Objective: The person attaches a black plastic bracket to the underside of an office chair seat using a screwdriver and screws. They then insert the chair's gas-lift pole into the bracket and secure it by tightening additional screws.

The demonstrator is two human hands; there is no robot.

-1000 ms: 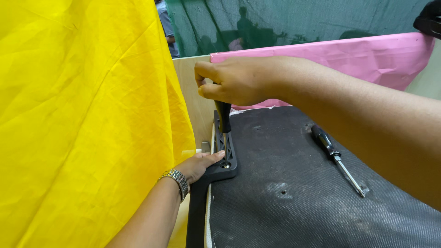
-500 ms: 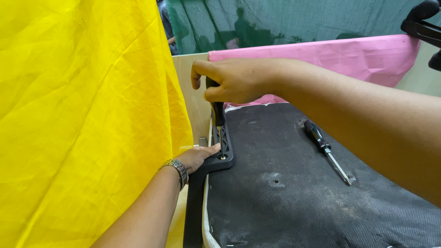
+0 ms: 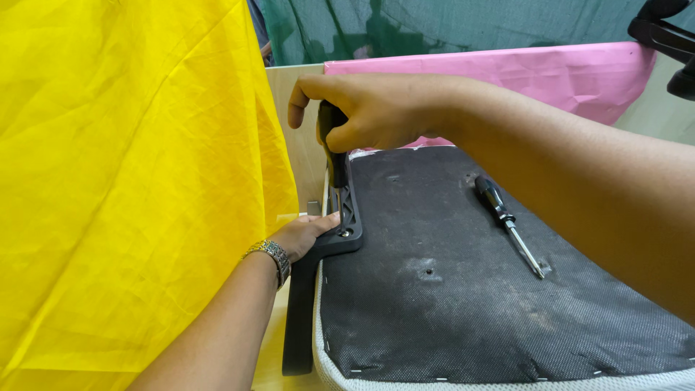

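Black screwdriver [image 3: 331, 148] stands upright, tip down, in right hand [image 3: 365, 108].

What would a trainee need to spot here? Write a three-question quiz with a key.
1. True or false: the right hand grips a screwdriver standing upright over the black plastic bracket.
2. Where does the left hand rest? A) on the spare screwdriver B) against the bracket C) on the pink cloth
3. Fill in: the spare screwdriver lies on the dark fabric underside of the ____.

Key: 1 true; 2 B; 3 seat cushion.
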